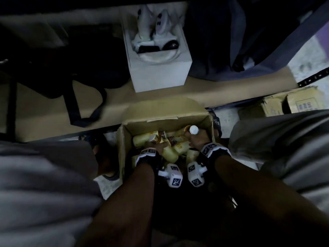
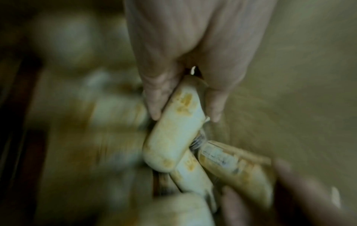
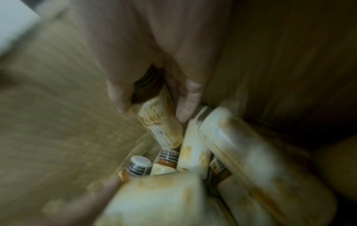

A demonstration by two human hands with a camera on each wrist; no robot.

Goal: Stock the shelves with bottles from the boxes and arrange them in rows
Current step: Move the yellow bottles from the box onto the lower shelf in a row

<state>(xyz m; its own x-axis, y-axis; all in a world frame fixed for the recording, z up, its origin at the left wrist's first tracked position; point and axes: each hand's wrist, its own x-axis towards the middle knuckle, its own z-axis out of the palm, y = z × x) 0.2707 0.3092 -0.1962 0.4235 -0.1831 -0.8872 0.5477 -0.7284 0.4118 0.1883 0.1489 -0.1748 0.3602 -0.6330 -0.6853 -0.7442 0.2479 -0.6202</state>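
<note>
A long shelf (image 1: pixel 222 90) runs across the head view, holding a white box (image 1: pixel 160 72) and a dark bag (image 1: pixel 85 72) but no bottles that can be seen, so the stocking seems to have barely begun. Just below its front edge an open carton (image 1: pixel 201 120) sits on the floor between the person's knees, and the bottles (image 1: pixel 170 152) lie in it as a loose heap, crossing and leaning on one another. Both hands are down inside. The left hand (image 1: pixel 156 146) has its thumb and fingers (image 2: pixel 154 97) clamped round a pale bottle (image 2: pixel 173 130) lying slantwise on the heap, touching two others beneath. The right hand (image 1: pixel 195 140) is curled round the neck of a capped bottle (image 1: pixel 193 130) at the carton's right wall; the right wrist view shows fingers (image 3: pixel 186 105) pinching its dark threaded neck. The likely trouble is the tangle: drawing either bottle out may drag or tip its neighbours, and a grip on a narrow neck could slip under the bottle's weight. The carton walls are close, so a knuckle or bottle may catch on the rim. The dim light and blur hide whether any caps are loose.
</note>
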